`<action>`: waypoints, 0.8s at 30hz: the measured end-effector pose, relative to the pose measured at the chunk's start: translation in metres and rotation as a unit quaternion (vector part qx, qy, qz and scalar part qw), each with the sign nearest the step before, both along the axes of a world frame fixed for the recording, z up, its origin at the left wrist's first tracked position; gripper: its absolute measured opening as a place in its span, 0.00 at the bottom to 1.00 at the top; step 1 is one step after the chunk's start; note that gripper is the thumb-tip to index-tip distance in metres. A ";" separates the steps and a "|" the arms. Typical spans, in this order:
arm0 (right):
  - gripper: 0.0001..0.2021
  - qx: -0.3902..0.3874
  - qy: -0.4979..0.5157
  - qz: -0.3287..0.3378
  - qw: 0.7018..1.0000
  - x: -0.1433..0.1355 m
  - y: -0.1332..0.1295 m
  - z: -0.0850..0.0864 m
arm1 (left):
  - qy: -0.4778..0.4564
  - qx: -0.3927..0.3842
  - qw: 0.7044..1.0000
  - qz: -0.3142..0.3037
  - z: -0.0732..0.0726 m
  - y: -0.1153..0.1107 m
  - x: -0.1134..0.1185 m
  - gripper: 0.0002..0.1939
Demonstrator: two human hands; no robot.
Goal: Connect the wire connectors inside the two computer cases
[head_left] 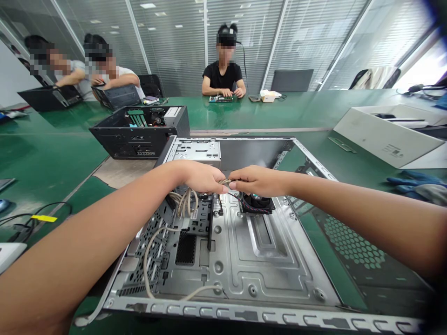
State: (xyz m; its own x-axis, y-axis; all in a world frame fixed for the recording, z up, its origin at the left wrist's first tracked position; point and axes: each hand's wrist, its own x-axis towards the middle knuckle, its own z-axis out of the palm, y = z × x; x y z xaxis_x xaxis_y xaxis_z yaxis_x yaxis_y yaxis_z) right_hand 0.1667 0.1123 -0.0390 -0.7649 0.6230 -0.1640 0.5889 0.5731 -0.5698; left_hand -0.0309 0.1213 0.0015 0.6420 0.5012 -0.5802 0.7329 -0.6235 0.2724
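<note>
An open metal computer case (237, 260) lies in front of me. Over its middle, my left hand (206, 179) and my right hand (249, 180) nearly meet, each closed on a bundle of beige cables (185, 202). The bundle loops down under my left hand beside a black drive bracket (202, 216), and one loose beige cable (146, 263) runs along the case's left side to the near edge. Below my right hand sits a black fan (257, 202) with dark wires.
Behind at the left stands another open black case (136, 137) on cardboard (122, 172). A white box (391, 139) and blue gloves (419, 184) are at the right. Three people sit across the green table (216, 116). Black cables (35, 218) lie at far left.
</note>
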 end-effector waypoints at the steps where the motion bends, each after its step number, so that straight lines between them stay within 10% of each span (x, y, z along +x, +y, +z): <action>1: 0.16 0.001 0.000 0.001 1.000 0.000 0.000 0.000 | -0.001 0.001 1.000 -0.001 0.000 0.000 0.000 0.22; 24: 0.15 0.016 -0.001 0.007 1.000 -0.001 -0.001 0.000 | 0.011 0.013 1.000 -0.004 0.000 0.000 0.000 0.24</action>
